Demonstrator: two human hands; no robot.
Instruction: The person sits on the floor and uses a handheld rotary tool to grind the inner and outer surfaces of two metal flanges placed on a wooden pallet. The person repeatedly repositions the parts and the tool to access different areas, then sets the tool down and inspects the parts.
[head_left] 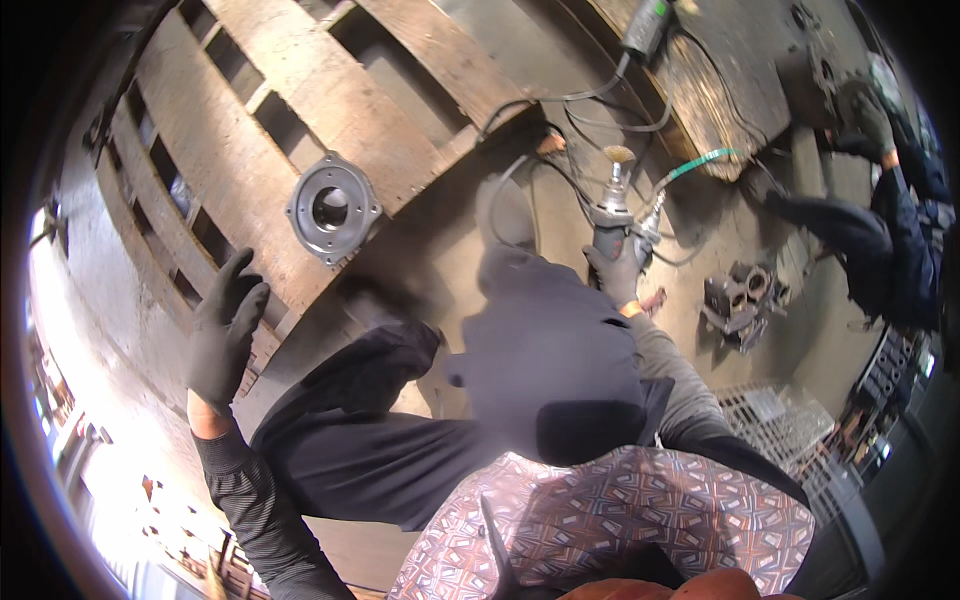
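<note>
My right hand [614, 272], in a dark grey glove, closes round the body of a grey power grinder [609, 236]. A tan wire brush [619, 156] sits on a metal shaft at the tool's far end. Right beside it lies a slim metal air tool [653, 222] joined to a green hose [700, 165]. My left hand [226, 328], gloved too, is raised over the pallet's near left edge, fingers stretched and thumb apart, with nothing in it. A round metal flange [334, 209] with a central bore rests on the wooden pallet [310, 75], apart from both hands.
Cables and hoses run over the floor between the pallet and a wooden block [715, 110]. A cast metal part [742, 303] lies on the floor at right, near a grey plastic crate [775, 425]. Another person's gloved hand [872, 120] touches a metal part at far right.
</note>
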